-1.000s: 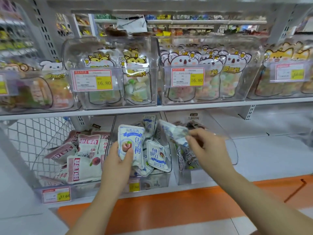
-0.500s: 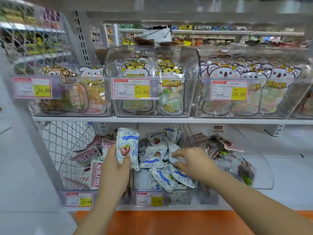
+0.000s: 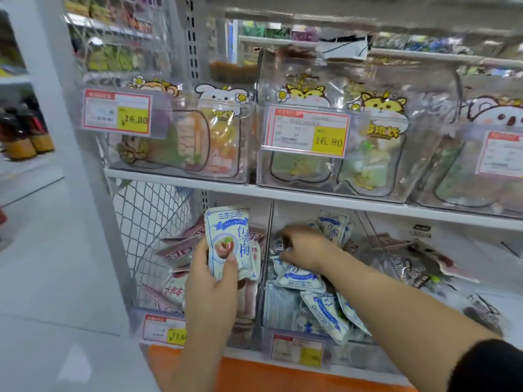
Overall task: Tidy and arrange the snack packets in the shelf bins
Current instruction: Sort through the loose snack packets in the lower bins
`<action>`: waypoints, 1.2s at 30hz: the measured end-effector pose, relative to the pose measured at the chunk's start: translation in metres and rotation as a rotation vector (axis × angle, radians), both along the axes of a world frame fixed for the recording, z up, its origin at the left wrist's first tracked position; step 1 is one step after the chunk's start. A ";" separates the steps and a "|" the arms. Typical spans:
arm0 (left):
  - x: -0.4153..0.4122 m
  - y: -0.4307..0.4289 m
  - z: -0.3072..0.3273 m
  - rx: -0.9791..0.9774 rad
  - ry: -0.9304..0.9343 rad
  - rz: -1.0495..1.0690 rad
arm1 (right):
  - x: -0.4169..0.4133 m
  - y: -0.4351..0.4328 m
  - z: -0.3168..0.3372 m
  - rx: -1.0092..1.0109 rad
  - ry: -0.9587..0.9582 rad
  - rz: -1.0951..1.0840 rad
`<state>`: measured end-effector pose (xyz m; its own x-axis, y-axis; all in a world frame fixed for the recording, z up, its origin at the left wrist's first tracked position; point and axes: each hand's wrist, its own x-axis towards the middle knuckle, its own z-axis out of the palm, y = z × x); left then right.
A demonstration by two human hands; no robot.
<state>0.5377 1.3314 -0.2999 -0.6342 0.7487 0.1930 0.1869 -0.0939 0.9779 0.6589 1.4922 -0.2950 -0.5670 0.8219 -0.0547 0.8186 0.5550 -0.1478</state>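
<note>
Left hand (image 3: 210, 287) grips an upright plum packet (image 3: 229, 241); right hand (image 3: 302, 246), fingers curled, has reached deeper into the packets (image 3: 297, 275) beneath it, grip unclear.

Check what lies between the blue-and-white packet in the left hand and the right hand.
Head view: the clear plastic bin wall and a pink snack packet's edge.

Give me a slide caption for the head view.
Left hand holds a blue-and-white packet upright; right hand rests among matching packets in the lower bin.

The left hand (image 3: 210, 281) is gripping a packet (image 3: 229, 241) upright. The right hand (image 3: 304, 246) is stretching forward, fingers curling down.
</note>
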 end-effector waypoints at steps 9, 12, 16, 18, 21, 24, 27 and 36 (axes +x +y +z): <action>-0.005 0.001 -0.006 0.026 0.009 -0.047 | -0.019 0.021 -0.008 0.230 -0.122 -0.044; -0.005 0.002 -0.007 0.038 0.075 -0.069 | -0.004 0.018 0.005 0.163 0.235 -0.215; 0.004 0.006 -0.005 0.050 0.311 -0.107 | 0.026 -0.013 0.020 0.307 0.643 -0.241; 0.013 0.009 -0.002 0.072 0.444 -0.147 | 0.045 -0.034 0.021 0.347 0.758 -0.201; 0.025 0.015 0.000 0.097 0.684 -0.171 | 0.079 -0.060 0.020 0.327 0.875 -0.208; 0.032 0.025 0.002 0.034 0.928 -0.185 | 0.115 -0.077 0.022 0.426 0.976 -0.199; 0.042 0.038 0.005 -0.111 1.153 -0.172 | 0.152 -0.091 0.020 0.495 0.988 -0.250; 0.073 0.078 0.021 -0.387 1.353 -0.405 | 0.209 -0.092 -0.001 0.545 1.087 -0.441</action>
